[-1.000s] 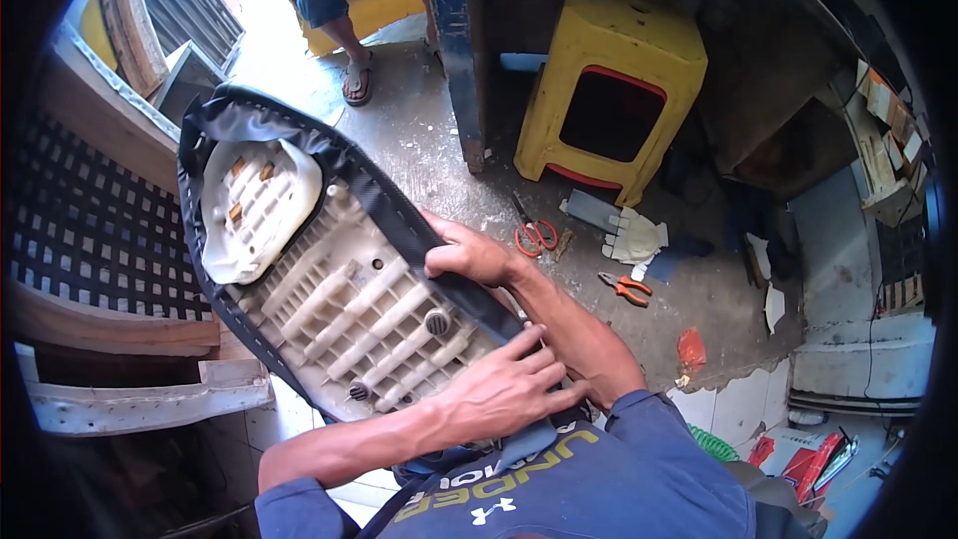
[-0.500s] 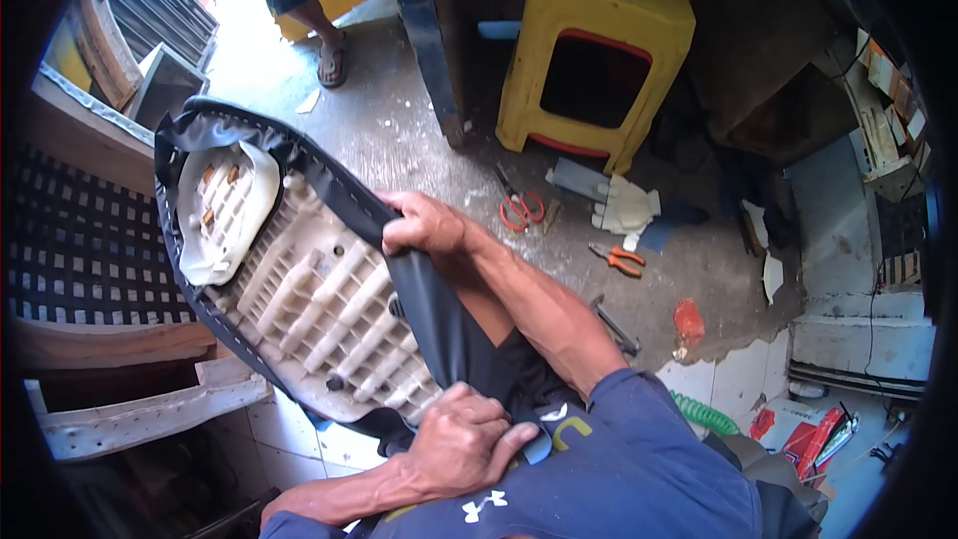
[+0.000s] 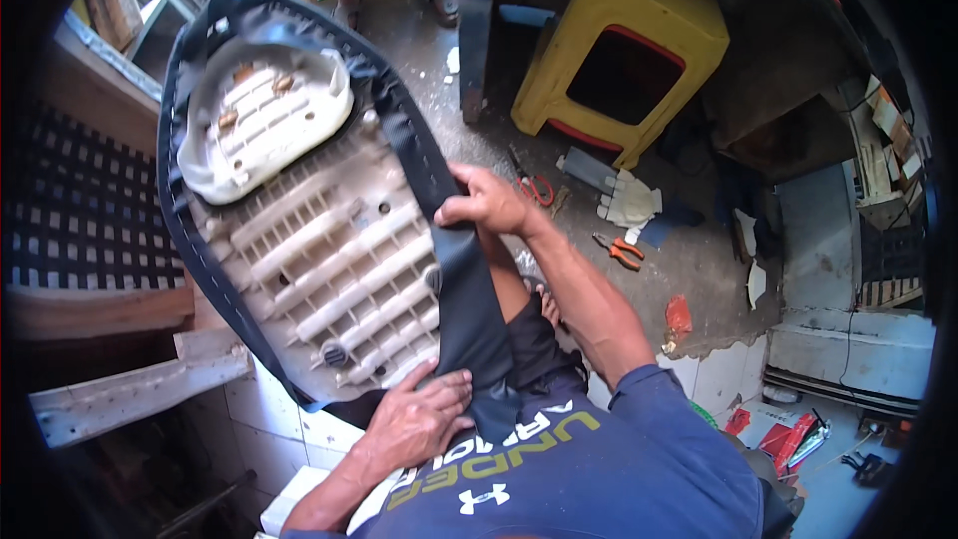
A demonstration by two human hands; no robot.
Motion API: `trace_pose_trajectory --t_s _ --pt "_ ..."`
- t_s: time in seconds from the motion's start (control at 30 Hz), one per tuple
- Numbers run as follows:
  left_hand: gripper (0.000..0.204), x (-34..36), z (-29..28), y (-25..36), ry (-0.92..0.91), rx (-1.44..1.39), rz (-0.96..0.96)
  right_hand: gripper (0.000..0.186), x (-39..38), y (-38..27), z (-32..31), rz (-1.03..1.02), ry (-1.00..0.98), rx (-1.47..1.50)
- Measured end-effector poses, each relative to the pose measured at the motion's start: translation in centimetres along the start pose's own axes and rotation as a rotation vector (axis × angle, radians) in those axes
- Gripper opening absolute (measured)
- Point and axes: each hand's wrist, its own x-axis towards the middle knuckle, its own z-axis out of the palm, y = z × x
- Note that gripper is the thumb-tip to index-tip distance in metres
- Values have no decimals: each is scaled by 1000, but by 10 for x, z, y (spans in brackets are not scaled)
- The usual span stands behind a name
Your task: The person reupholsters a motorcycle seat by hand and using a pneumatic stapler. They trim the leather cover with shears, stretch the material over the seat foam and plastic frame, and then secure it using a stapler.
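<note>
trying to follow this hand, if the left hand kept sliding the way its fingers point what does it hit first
The left hand points up and right along the seat's rear edge. Its fingertips already touch the black cover strip, so that comes first, with the ribbed seat base beside it. Depth is unclear.

blue short-sleeved shirt [image 3: 619, 469], dark shorts [image 3: 534, 349]

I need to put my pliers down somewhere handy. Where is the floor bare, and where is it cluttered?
Bare concrete lies between the seat edge and the yellow stool, above the right hand. Right of that hand it is crowded: scissors, white glove, orange pliers. The left hand presses the black cover.
</note>
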Motion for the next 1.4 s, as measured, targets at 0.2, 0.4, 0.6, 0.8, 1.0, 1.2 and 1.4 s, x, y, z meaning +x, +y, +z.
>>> trace_pose_trajectory --t_s 0.2,0.4,0.6,0.8,1.0,1.2,1.4 --pt "23 -6 11 -7 38 44 -61 65 -52 40 16 49 336 -192" --pt "26 1 15 -11 71 -63 -126 79 -267 206 -20 1178 274 -986" --pt "28 -4 10 -17 1 -108 -117 91 -324 247 -4 1044 607 -1002" --pt "32 -5 9 -21 -30 -105 -103 74 -321 225 -13 986 672 -767" --pt "36 -6 9 -17 -18 -136 -120 39 -239 21 28 685 371 -727" --pt "37 -7 8 -20 -28 -159 -111 54 -194 -58 62 8 -88 -966" --pt "36 -7 11 -18 -38 -173 -128 62 -177 -63 71 55 -297 -1243"
